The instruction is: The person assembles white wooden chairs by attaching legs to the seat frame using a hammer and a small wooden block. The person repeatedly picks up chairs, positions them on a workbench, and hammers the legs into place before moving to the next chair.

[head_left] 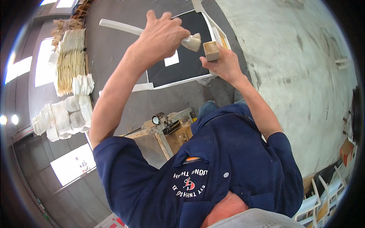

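Note:
My left hand is closed, fingers curled round a whitish piece with a flared tan end; its kind is unclear. A long white bar runs behind this hand, and I cannot tell whether it joins that piece. My right hand grips a squared wooden leg with a bare, grained end facing up and pale sides. The two ends are close together but apart. Beneath both hands lies a white-edged furniture frame with a black panel and a small white label.
A wooden stand with a dark metal tool is close in front of me. Stacked pale pieces and wrapped white bundles line the left. White frames stand at the lower right, beside a pale, scuffed floor.

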Tool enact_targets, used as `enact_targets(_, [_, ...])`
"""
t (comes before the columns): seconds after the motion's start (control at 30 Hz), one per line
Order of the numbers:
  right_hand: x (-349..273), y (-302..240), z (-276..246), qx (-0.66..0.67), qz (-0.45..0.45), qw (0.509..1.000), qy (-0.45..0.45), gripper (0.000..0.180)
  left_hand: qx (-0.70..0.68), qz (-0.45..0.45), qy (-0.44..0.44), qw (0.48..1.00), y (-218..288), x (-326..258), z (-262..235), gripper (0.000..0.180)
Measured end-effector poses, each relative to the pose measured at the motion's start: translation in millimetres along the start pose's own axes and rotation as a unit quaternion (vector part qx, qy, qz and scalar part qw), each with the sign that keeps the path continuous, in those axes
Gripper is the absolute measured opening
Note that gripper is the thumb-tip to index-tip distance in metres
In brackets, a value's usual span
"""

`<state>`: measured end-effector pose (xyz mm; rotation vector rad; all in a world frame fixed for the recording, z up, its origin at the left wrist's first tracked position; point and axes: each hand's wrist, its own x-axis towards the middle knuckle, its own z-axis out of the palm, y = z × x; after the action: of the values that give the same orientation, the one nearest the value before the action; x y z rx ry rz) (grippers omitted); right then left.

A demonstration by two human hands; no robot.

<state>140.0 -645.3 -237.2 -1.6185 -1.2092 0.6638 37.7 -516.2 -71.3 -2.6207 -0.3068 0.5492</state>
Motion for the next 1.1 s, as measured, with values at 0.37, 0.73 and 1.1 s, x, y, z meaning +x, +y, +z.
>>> enact_targets(0.37, [3, 12, 5, 0.060, 0.064, 0.995, -0.052, 0.023, -0.311, -0.226, 0.288, 0.877, 57, -106, 54, 0.032])
enact_targets(0.73, [-5, 29, 9, 0.082, 0.057, 0.995, 0.009, 0.023, -0.205, -0.668, 0.447, 0.559, -56, -312, 200, 0.024])
enact_targets(1.1, [-10, 22, 13, 0.024, 0.029, 0.999, 0.037, 0.021, -0.246, -0.656, 0.345, 0.625, -83, -302, 229, 0.031])
